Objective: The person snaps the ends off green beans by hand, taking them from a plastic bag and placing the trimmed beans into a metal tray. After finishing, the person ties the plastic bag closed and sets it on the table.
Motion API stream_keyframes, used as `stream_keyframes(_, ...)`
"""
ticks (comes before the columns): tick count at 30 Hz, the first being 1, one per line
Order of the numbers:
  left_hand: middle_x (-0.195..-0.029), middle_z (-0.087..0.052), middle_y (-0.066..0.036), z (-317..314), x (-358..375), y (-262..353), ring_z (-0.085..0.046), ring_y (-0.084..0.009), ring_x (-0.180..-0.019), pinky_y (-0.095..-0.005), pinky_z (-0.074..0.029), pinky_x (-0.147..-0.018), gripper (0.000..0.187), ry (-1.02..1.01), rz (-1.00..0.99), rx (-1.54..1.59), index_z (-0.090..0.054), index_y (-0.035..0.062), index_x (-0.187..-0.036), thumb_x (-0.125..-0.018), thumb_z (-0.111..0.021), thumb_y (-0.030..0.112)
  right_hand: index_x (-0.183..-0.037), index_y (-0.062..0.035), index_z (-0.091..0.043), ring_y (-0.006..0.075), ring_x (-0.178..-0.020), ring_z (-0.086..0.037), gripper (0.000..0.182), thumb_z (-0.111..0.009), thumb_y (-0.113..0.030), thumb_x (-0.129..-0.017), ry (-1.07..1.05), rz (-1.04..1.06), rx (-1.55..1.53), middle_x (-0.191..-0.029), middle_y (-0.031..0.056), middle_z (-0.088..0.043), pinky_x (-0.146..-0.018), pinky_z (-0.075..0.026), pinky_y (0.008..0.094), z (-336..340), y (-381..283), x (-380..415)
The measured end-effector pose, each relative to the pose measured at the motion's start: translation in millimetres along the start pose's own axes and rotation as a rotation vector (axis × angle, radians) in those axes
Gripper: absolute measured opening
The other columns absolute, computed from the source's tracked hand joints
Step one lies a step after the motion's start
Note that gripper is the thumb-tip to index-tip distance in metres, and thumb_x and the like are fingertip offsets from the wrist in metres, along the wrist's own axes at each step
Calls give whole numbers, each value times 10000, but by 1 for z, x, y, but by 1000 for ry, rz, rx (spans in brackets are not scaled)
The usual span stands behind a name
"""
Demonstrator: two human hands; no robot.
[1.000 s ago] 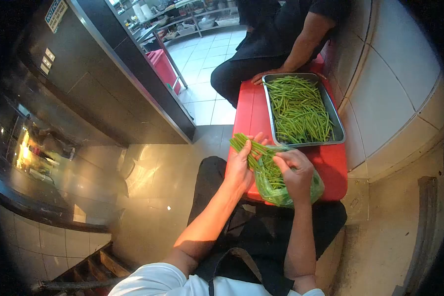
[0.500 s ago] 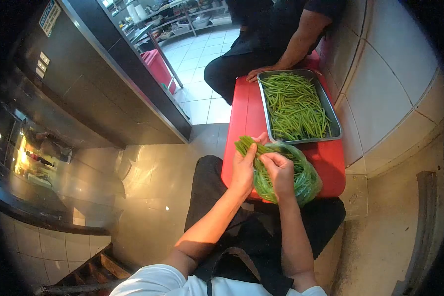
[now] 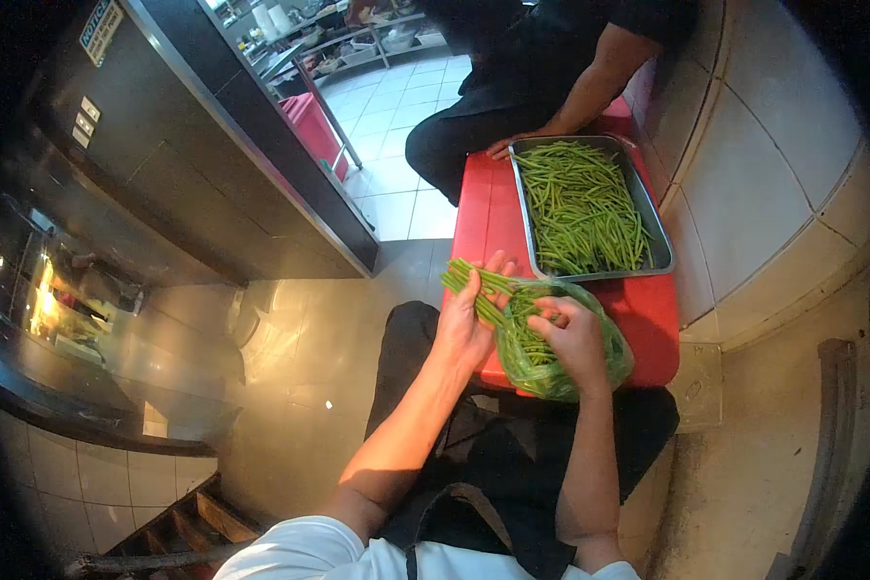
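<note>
A bundle of cut green beans (image 3: 480, 280) lies across my left hand (image 3: 469, 314), held under the thumb. To its right, my right hand (image 3: 572, 338) is over the opening of a green plastic bag (image 3: 551, 379), its fingers curled beside the beans inside; whether they pinch a bean is too small to tell. The bag sits at the near end of a red bench (image 3: 488, 208). Beyond it, a metal tray (image 3: 663, 253) holds many long green beans (image 3: 590, 208).
Across the bench sits a person in dark clothes, one hand (image 3: 503, 147) by the tray's far left corner. A tiled wall (image 3: 744, 164) runs along the right. At the left stands a dark partition (image 3: 193, 184), with a pink bin (image 3: 311, 130) beyond it.
My right hand has moved right, away from the bundle, to over the bag. My left hand has shifted slightly left with its beans, its fingers more spread.
</note>
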State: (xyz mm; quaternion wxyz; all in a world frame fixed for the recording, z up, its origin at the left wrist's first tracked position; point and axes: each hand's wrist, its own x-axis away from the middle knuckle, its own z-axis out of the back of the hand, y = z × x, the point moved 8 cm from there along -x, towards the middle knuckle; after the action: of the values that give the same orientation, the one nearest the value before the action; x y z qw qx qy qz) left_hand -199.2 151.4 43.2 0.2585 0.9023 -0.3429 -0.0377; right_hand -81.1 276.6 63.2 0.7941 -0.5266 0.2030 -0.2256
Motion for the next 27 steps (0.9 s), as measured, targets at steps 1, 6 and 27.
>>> stream_keyframes(1, -1482, -481, -166, -2, 1, 1, -474, -320, -1369, -461, -426, -1121, 207, -1, -8, -18, -469, 104, -1220, -1060, -478, 235, -952, 13, -738, 175, -702, -633, 181, -731, -132, -844, -7, 32, -48, -841, 82, -690, -677, -493, 310, -4, -5, -1)
stream_keyframes(6, -1461, -493, -182, -14, 7, 8, -499, -311, -1340, -457, -429, -1109, 184, -16, -65, -117, -472, 88, -1204, -1068, -466, 212, -936, 42, -721, 207, -764, -661, 189, -732, -126, -849, -78, 189, -166, -856, 117, -693, -716, -502, 316, -31, -21, 4)
stream_keyframes(27, -1475, -505, -118, 32, -2, -19, -478, -273, -1373, -459, -444, -1126, 207, 143, 83, 218, -515, 94, -1220, -1065, -435, 205, -932, -12, -725, 110, -697, -549, 91, -653, -62, -907, 38, 30, -920, -865, 34, -664, -645, -443, 281, -1, 12, -4)
